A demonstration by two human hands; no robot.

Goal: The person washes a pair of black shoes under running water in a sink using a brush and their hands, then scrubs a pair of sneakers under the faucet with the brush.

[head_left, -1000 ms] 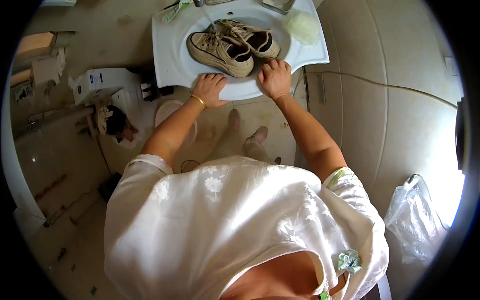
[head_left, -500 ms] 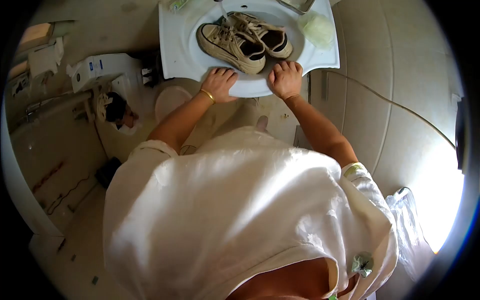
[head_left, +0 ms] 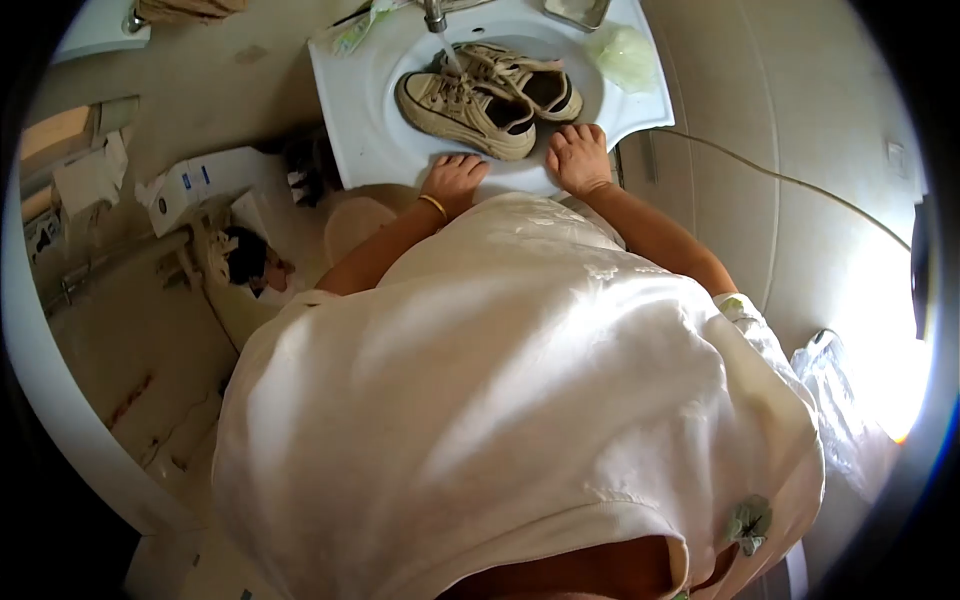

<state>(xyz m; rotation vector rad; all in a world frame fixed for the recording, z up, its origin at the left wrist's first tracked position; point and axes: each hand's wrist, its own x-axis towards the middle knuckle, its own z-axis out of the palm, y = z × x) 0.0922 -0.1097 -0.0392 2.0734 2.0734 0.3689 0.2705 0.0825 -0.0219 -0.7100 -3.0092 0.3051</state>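
Observation:
A pair of dirty off-white lace-up sneakers lies side by side in the white sink (head_left: 362,150). The front sneaker (head_left: 465,113) partly covers the rear sneaker (head_left: 548,88). From the faucet (head_left: 434,16), water runs down onto their laces. My left hand (head_left: 455,183), a gold bangle at its wrist, has its fingers bent over the sink's front rim. Farther right, my right hand (head_left: 580,160) holds the same rim with curled fingers, close to the rear sneaker's heel. Neither hand touches the sneakers.
A pale green plastic bag (head_left: 625,58) and a metal dish (head_left: 578,10) sit on the sink's right side. A green-and-white packet (head_left: 362,27) lies at its left corner. A white box (head_left: 205,185) and a pinkish bucket (head_left: 357,228) are at left. A cord (head_left: 790,178) crosses the right wall.
My body has leaned closer to the sink, and my shirt now covers part of its front edge. The camera view has shifted, showing more of the faucet. Both hands stay at the rim.

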